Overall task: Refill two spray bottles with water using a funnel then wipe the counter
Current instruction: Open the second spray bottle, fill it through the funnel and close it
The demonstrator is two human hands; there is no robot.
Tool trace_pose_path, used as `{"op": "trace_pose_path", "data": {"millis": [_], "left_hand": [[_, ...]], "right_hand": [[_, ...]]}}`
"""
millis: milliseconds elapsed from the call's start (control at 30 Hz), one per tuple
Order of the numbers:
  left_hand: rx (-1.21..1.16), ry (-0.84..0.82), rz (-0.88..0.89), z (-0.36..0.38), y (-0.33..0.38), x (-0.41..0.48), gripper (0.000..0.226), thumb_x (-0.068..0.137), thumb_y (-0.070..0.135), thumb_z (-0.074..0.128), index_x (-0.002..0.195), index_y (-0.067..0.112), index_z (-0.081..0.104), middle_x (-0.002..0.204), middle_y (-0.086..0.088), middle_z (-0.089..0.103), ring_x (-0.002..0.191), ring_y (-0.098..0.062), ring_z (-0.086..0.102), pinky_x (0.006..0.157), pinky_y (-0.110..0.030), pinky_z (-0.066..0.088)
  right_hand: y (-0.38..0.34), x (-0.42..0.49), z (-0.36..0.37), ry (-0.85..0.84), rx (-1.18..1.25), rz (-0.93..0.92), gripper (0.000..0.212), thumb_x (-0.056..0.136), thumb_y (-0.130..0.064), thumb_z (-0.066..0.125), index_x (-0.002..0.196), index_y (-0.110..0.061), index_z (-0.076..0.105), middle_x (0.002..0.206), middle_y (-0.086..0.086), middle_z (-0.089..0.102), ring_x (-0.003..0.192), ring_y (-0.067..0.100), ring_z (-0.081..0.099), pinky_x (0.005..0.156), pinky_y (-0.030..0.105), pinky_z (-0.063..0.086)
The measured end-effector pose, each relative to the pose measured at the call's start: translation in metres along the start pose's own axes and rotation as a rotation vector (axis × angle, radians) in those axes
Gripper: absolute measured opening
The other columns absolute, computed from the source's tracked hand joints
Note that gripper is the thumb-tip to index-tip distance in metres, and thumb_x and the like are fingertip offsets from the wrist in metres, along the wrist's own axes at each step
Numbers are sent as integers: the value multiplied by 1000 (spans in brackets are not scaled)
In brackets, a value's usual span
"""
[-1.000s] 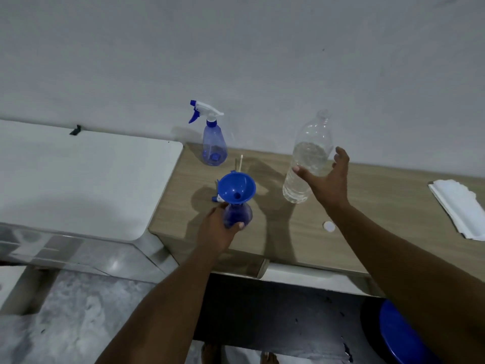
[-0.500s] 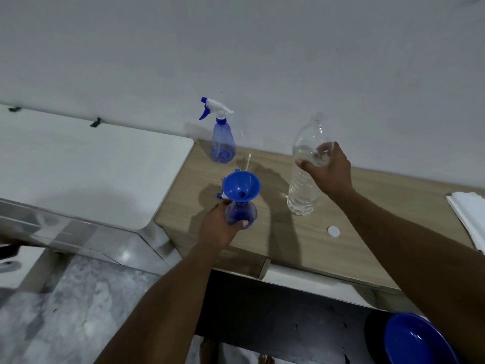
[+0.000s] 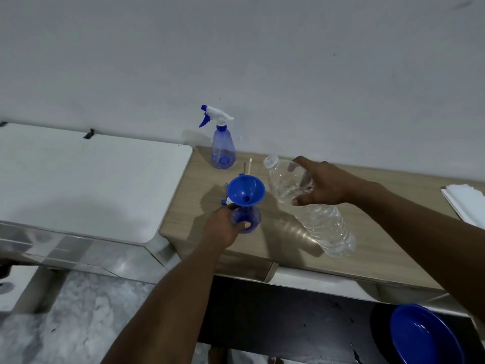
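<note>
First fill in hand: the blue translucent spray bottle [image 3: 250, 215], blue plastic funnel [image 3: 246, 190] in its neck, is clasped on the wooden counter [image 3: 380, 248] by the left grip [image 3: 223, 228]. The clear plastic water bottle [image 3: 322, 222] is held tilted in the curled right grip [image 3: 322, 183], mouth beside the funnel. Mouth must next be brought over the funnel and tipped slowly; the second, trigger-topped spray bottle [image 3: 223, 151] is stood by the grey wall [image 3: 288, 74].

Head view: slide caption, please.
Right hand holds clear plastic water bottle tilted toward blue funnel on blue spray bottle gripped by left hand.

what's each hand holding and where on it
Left hand: the spray bottle under the funnel, by its body. Right hand: the water bottle, around its upper part.
</note>
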State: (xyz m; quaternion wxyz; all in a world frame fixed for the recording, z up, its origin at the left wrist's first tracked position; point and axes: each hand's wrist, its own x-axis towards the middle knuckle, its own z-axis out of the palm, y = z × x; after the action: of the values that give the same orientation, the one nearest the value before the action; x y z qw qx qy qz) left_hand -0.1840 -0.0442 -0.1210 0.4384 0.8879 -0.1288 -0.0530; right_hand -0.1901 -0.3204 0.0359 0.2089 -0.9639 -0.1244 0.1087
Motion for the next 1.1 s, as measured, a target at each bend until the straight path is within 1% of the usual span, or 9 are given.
{"op": "trace_pose_path", "data": {"millis": [100,167,300,367,600,733,867,967,1100], "left_hand": [[30,-37,-15,-3,-3,5,33,73,29,80,100,36,62,85,17,65,78,-3,60,64,-13,38],[53,-53,-24,-4,-5,7,34,74,30,80,103,31,62,88,13,65,79,-6,60,65,-16,38],[83,-68,-53,-5,-7,11,39,73,36,80,107,33,61,85,18,59,76,-4,57,61,-12,34],[97,-67,-59,-6,-8,12,43,72,40,79,110,34,60,85,19,57,75,-2,54,61,-11,33],[107,-54,-50,-8,-8,11,46,72,46,80,113,35,61,80,23,53,68,10,47,59,-10,30],[102,-55,-55,-8,-9,12,49,72,44,80,116,34,61,90,18,58,72,2,51,61,-14,34],[108,-62,-51,-7,-10,13,49,73,43,80,117,31,61,101,9,66,83,-7,55,73,-24,41],[103,-68,-60,-6,-11,14,49,73,42,80,118,31,61,104,7,68,88,-11,60,76,-26,44],[100,-76,-74,-7,-10,15,49,74,43,80,118,33,61,103,8,68,90,-12,61,77,-26,45]], "right_hand": [[-10,2,-3,-50,-82,-2,76,69,-45,86,129,-30,42,95,1,69,86,20,65,81,35,52],[-16,4,-4,-75,-145,16,76,70,-45,85,130,-29,42,93,0,67,85,21,61,81,36,51],[-23,11,-4,-131,-245,44,76,69,-44,82,130,-32,40,72,-11,60,71,2,51,73,33,47],[-25,14,-5,-169,-270,65,76,68,-44,82,129,-33,39,74,-11,60,72,0,49,70,31,43],[-34,19,-11,-257,-373,121,78,66,-44,83,129,-32,39,81,-8,56,82,21,59,72,33,48],[-39,20,-14,-276,-419,122,80,66,-44,83,132,-31,39,79,-13,51,85,20,58,69,32,46],[-42,22,-14,-283,-460,116,80,65,-45,81,131,-33,38,77,-14,49,75,10,54,59,29,39],[-43,24,-15,-303,-470,127,78,64,-45,81,129,-34,38,77,-12,51,76,9,53,55,27,36],[-44,27,-15,-313,-502,149,79,64,-46,81,129,-35,37,83,-14,42,73,3,47,53,25,33]]}}
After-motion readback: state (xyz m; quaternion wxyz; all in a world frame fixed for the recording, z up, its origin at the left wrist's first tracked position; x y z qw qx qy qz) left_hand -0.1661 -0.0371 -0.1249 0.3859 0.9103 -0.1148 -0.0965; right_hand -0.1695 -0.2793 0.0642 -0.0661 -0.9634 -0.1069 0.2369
